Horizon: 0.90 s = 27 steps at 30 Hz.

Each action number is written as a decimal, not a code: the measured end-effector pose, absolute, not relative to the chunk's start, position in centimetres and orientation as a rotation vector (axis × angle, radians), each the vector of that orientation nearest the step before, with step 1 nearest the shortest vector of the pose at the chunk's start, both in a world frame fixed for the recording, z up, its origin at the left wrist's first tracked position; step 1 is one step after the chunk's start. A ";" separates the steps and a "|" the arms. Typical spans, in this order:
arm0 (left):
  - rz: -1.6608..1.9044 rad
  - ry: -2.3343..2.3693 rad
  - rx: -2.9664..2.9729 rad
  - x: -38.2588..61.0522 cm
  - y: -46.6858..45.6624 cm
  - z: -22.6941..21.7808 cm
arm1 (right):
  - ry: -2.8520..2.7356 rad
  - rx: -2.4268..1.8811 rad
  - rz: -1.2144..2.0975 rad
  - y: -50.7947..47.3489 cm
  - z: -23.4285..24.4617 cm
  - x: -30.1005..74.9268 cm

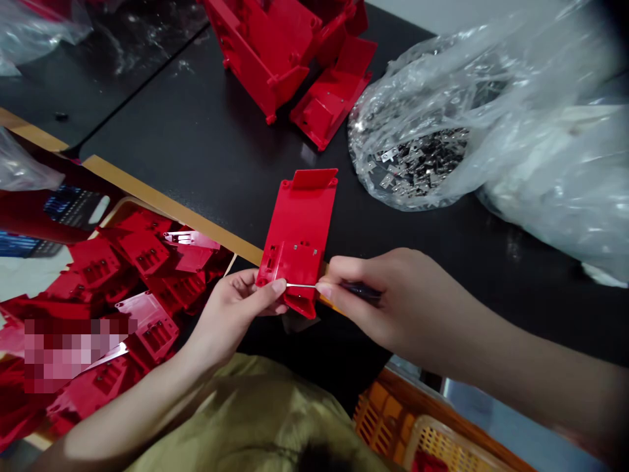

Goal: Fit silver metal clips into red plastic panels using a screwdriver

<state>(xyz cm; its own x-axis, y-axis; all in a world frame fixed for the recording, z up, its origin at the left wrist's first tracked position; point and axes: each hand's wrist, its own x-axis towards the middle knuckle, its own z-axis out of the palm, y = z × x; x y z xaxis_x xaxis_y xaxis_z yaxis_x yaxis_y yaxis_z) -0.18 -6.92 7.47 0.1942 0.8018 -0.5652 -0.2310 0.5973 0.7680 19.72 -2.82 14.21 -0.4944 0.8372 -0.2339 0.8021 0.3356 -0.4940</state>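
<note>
A red plastic housing [304, 219] lies at the table's near edge, its lower end jutting over the wooden edging. My left hand [240, 305] grips its lower left corner, the thumb on top. In my right hand [378, 288] is a thin tool with a dark handle and a metal shaft, like a small screwdriver [361, 290]. Its shaft crosses the lower part of the housing and reaches my left thumb; whether its tip touches the plastic there is hidden. Small metal pieces show in slots just above the shaft.
More red housings [275, 52] are heaped at the back. A clear plastic bag [422, 157] of small metal plates lies on the black table [196, 137] to the right. Red parts [152, 328] fill a crate at lower left. An orange basket [388, 419] stands below right.
</note>
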 end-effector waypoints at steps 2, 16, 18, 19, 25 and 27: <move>0.777 1.161 0.616 -0.3 -7.0 7.5 | -2.383 -1.551 1.087 -2.8 14.1 20.0; 0.620 1.380 1.246 -0.5 -4.1 10.9 | -1.925 -1.386 1.115 -3.9 12.8 24.5; 0.527 1.553 1.520 -0.7 -3.6 11.0 | -1.996 -1.350 1.108 -3.8 12.1 24.5; 0.505 1.646 1.642 -0.9 -3.5 11.1 | -2.019 -1.339 1.112 -3.8 11.8 24.5; 0.550 1.822 2.105 -2.4 -2.2 11.9 | -2.055 -1.263 1.094 -3.1 10.9 24.5; 0.640 1.596 2.182 -2.7 -1.2 12.1 | -2.092 -1.224 1.080 -2.9 10.8 24.4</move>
